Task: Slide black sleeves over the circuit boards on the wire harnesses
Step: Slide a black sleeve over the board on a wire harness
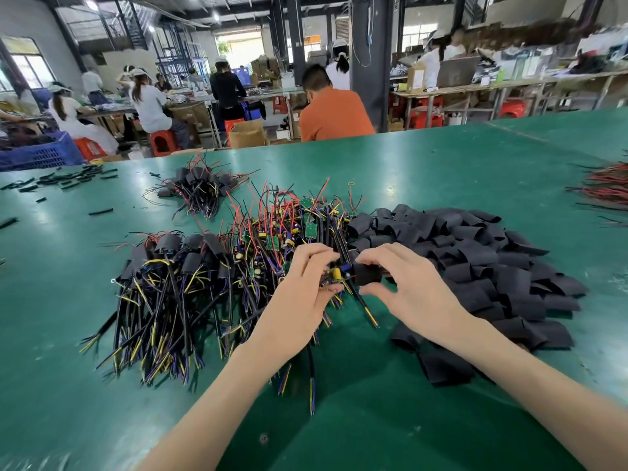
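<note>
Black sleeve (368, 274), one, is pinched by right hand (419, 294) beside one circuit board (334, 275) gripped by left hand (302, 294).

The smooth green table top (356, 419) near the arms is free; tangled wire piles (163, 300) and floppy black sleeves (509, 266) crowd both sides.

Green table (441, 158), blue crate (40, 154), red stool (163, 142), orange-shirted person (334, 113) beyond.

A black sleeve (368, 274) sits just beside a circuit board (334, 275) bearing a yellow component, above the harness pile.
</note>
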